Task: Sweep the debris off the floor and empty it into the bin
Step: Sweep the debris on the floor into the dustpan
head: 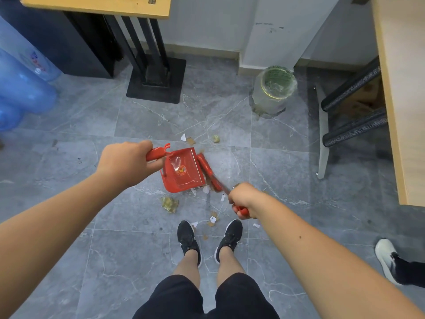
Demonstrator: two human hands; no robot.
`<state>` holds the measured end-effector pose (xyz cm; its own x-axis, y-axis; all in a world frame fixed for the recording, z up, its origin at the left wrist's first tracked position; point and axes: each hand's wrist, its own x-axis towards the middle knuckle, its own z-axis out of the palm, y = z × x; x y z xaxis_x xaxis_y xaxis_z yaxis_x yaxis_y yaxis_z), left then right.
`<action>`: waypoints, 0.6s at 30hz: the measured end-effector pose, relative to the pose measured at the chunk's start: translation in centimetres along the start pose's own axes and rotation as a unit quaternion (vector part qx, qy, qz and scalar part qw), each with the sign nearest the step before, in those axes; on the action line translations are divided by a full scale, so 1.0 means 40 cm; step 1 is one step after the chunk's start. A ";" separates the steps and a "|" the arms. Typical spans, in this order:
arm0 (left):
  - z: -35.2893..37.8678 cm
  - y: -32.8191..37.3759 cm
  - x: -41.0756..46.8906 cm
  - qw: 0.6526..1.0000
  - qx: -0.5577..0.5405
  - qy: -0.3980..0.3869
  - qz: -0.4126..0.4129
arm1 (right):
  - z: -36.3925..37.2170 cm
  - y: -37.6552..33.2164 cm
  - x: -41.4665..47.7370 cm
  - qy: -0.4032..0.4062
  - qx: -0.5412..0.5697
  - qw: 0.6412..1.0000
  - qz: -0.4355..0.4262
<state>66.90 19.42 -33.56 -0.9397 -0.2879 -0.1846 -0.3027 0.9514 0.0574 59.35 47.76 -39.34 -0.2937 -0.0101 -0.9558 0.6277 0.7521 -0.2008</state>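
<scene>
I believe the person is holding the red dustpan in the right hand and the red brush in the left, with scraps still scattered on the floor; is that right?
Not quite: the hands are swapped. In the head view the left hand holds the red dustpan and the right hand holds the red brush. Scraps still lie scattered on the floor.

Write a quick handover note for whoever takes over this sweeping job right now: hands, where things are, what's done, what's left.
Left hand: gripping the red dustpan handle, pan low over the floor.
Right hand: gripping the red brush, bristles at the pan's open edge.
Debris: paper scraps and a crumpled wad near the feet, more beyond the pan; pan looks nearly empty.
Bin: lined, by the wall ahead-right.
Left: sweep everything in, then empty into bin.
</scene>
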 end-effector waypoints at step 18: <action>0.030 -0.073 0.015 0.998 -0.013 0.013 -0.057 | -0.084 -0.208 0.171 0.157 -0.057 0.982 -0.093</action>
<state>67.42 16.59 -35.02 -0.9025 -0.3973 -0.1664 -0.4118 0.9091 0.0627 49.70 43.64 -43.49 -0.6148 0.0369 -0.7878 0.4634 0.8252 -0.3230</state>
